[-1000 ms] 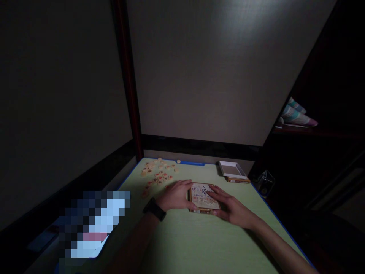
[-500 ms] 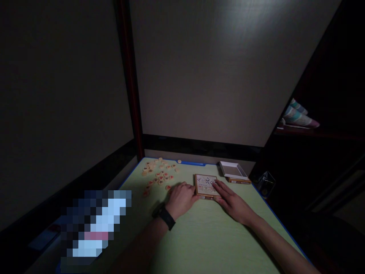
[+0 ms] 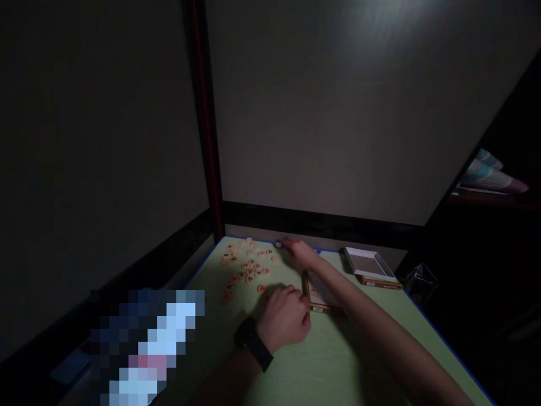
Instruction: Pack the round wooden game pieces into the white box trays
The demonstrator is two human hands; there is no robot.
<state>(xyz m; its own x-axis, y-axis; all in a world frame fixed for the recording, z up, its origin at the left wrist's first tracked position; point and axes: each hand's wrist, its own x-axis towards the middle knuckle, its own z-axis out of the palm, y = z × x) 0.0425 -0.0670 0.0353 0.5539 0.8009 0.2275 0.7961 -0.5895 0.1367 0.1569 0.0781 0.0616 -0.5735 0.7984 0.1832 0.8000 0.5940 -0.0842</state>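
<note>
My right hand (image 3: pixel 301 252) is stretched to the far edge of the table, its fingers extended beside a single round xiangqi piece (image 3: pixel 278 245). The fingertips are close to that piece; whether they touch it I cannot make out. My left hand (image 3: pixel 284 316), with a dark watch (image 3: pixel 252 341) on the wrist, is closed low over the table, its fingers curled and what they may hold hidden. It sits beside the left edge of a flat printed box (image 3: pixel 318 296), partly covered by my right forearm. Near its knuckles lies a red-marked xiangqi piece (image 3: pixel 261 288).
Several xiangqi pieces (image 3: pixel 250 270) with red or dark characters lie scattered on the left of the green table (image 3: pixel 308 361). A white open tray (image 3: pixel 369 264) rests on another box (image 3: pixel 380 283) at the back right. A wall (image 3: pixel 313 113) stands behind the table.
My right hand has left the printed box and moved away and left to the piece at the far edge. My left hand has come off the box's edge and curled. The view has shifted slightly.
</note>
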